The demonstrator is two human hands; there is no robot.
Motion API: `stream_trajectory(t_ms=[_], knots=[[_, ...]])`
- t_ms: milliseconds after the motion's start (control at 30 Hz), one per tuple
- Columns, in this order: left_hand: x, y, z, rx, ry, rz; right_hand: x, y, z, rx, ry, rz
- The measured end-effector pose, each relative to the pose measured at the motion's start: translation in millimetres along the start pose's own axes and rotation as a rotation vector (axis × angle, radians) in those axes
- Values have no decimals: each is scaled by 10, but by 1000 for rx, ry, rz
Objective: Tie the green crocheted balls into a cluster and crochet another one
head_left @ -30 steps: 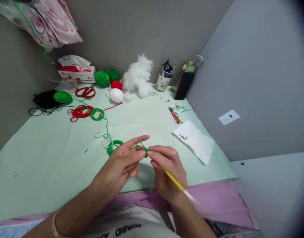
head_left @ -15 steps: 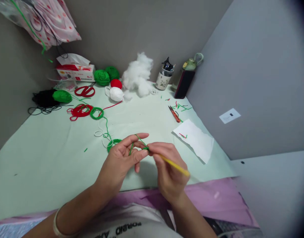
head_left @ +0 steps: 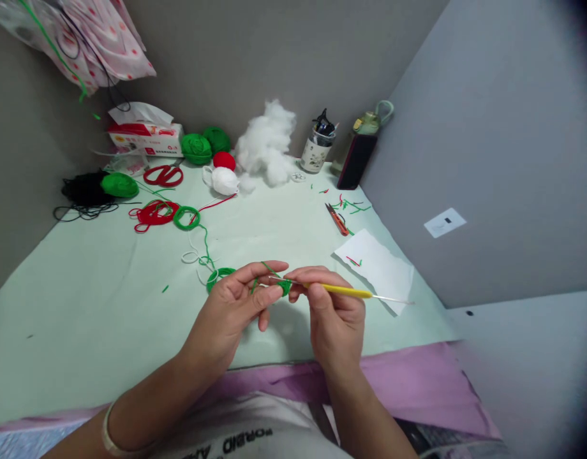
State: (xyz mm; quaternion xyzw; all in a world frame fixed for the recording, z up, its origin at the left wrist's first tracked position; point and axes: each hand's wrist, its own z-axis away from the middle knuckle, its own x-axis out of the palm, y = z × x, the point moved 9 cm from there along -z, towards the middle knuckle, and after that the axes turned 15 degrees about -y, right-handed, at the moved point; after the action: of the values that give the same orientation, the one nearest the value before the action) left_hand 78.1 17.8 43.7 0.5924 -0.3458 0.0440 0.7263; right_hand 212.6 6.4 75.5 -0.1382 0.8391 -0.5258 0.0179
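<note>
My left hand (head_left: 236, 299) pinches a small green crochet piece (head_left: 284, 287) between thumb and fingers, with green yarn running over its raised index finger. In my right hand (head_left: 336, 312) is a crochet hook with a yellow handle (head_left: 346, 291), held like a pencil and lying almost level. Its thin metal tip points left and lies at the green piece and the strand; whether it passes through a stitch I cannot tell. Behind my left hand lies a loose coil of green yarn (head_left: 220, 278), partly hidden by the fingers.
Red yarn (head_left: 157, 213), red scissors (head_left: 163, 176) and yarn balls (head_left: 196, 149) lie at the back left. White stuffing (head_left: 267, 143), a pen cup (head_left: 316, 152) and a phone (head_left: 356, 162) stand along the back. Orange thread snips (head_left: 336, 220) and white paper (head_left: 377, 271) are at right.
The crochet hook has swung from a downward slant to nearly level, and its metal tip now shows. My right hand has turned with it; my left hand has hardly moved.
</note>
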Motion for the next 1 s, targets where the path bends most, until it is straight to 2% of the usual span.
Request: stream_trajectory(t_ms=[200,367,467,600,700,800,1000], knots=[[-20,14,12,-11,8,-46,-62,117,28,94,5,-106],[12,28,0,-14,0,-25,6,41,0,15,-49,-69],[51,-11,-9,-66,-56,43,5,15,-10,-10,-45,-64],[67,-85,2,-157,-129,169,-134,98,-34,81,59,-192],[60,-93,2,-158,-155,204,-171,182,-58,173,81,-301],[39,-83,-10,-127,-128,149,-126,202,-64,192,52,-311],[-1,-7,-10,-26,-47,-88,-26,108,-20,76,-40,-113]])
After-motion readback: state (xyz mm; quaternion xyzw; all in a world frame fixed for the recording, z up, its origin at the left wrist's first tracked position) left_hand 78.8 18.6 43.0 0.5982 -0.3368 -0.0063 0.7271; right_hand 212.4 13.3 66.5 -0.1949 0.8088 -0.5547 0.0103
